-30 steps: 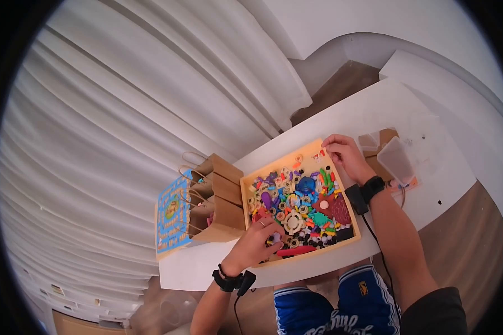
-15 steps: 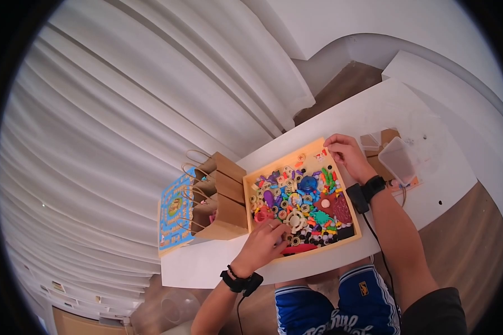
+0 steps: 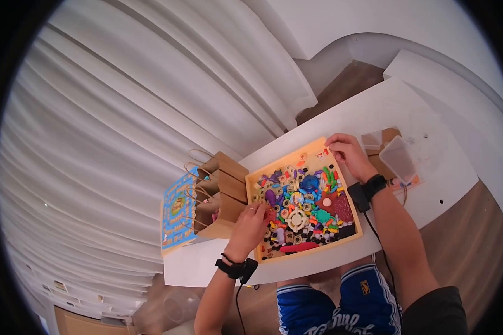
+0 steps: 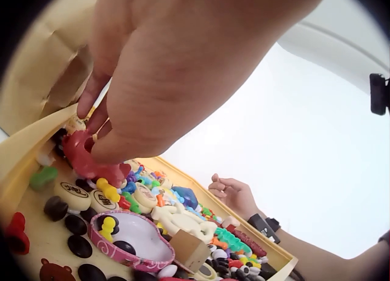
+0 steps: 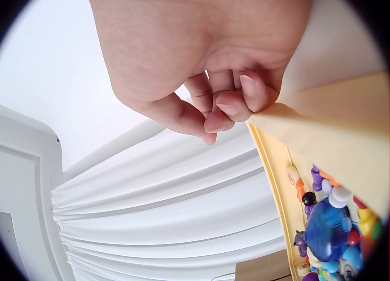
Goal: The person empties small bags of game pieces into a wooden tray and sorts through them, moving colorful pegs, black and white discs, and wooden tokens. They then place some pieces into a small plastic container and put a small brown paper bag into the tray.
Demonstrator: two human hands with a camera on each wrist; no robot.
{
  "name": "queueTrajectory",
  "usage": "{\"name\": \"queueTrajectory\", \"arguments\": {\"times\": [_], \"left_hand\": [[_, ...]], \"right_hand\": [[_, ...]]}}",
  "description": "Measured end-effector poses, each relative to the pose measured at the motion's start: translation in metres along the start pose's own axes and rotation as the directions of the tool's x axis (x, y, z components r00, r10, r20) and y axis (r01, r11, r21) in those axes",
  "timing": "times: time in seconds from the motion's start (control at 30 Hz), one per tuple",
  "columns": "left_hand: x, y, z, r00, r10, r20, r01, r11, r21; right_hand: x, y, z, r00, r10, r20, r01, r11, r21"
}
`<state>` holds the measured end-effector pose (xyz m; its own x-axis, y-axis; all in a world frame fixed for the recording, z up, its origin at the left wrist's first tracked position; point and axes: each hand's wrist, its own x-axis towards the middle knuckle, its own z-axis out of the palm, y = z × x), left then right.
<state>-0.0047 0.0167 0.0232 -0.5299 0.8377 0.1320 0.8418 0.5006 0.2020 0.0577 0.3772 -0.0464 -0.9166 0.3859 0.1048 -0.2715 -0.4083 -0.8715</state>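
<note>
My left hand (image 3: 250,228) reaches over the left side of a shallow wooden tray (image 3: 354,239) full of small toy pieces. In the left wrist view, its thumb and fingers hold a glossy red toy (image 4: 82,154) with rounded ends, beside the tray wall. Below lie a pink-rimmed heart-shaped dish (image 4: 97,237) with a yellow pawn in it, a wooden block (image 4: 190,249) and round game discs (image 4: 71,197). My right hand (image 3: 349,155) rests at the tray's far right corner, fingers loosely curled against the edge and holding no piece.
Brown paper bags (image 3: 232,184) with handles stand against the tray's left side, next to a blue printed board (image 3: 179,204). To the right are a clear plastic container (image 3: 398,159) and a piece of brown cardboard (image 3: 381,163). Cables run from both wrist cameras.
My left hand has moved from the pieces near the tray's front to its left edge, onto the red toy. My right hand has stayed at the corner.
</note>
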Motion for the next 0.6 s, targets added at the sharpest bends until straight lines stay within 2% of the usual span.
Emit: {"name": "queueTrajectory", "arguments": {"times": [0.07, 0.17, 0.23, 0.37, 0.43, 0.57, 0.6], "left_hand": [[0.004, -0.002, 0.006, 1.000, 0.013, 0.027, -0.014, 0.999, 0.046], [0.007, -0.001, 0.009, 0.997, 0.069, -0.022, -0.065, 0.988, 0.140], [0.011, -0.002, 0.006, 0.999, 0.006, 0.042, -0.009, 0.998, 0.066], [0.014, 0.011, -0.006, 0.999, -0.020, 0.026, 0.021, 0.999, -0.032], [0.018, 0.025, -0.014, 1.000, -0.003, 0.030, 0.009, 0.979, -0.206], [0.023, 0.047, -0.005, 0.998, 0.041, 0.049, -0.028, 0.969, -0.245], [0.024, 0.050, -0.001, 0.992, 0.071, 0.103, -0.044, 0.968, -0.245]], "right_hand": [[0.001, 0.000, 0.000, 1.000, 0.017, -0.022, -0.017, 1.000, -0.005], [0.000, 0.001, -0.001, 1.000, 0.010, -0.013, -0.010, 1.000, 0.002], [0.001, 0.002, -0.003, 1.000, 0.004, -0.006, -0.004, 1.000, 0.004], [0.003, 0.005, -0.005, 1.000, -0.006, 0.010, 0.006, 1.000, -0.012], [0.002, 0.005, -0.004, 1.000, -0.013, 0.005, 0.013, 1.000, -0.016], [0.001, 0.003, -0.001, 1.000, -0.011, -0.001, 0.011, 1.000, -0.018], [0.001, 0.002, -0.001, 1.000, -0.012, 0.000, 0.012, 1.000, -0.021]]}}
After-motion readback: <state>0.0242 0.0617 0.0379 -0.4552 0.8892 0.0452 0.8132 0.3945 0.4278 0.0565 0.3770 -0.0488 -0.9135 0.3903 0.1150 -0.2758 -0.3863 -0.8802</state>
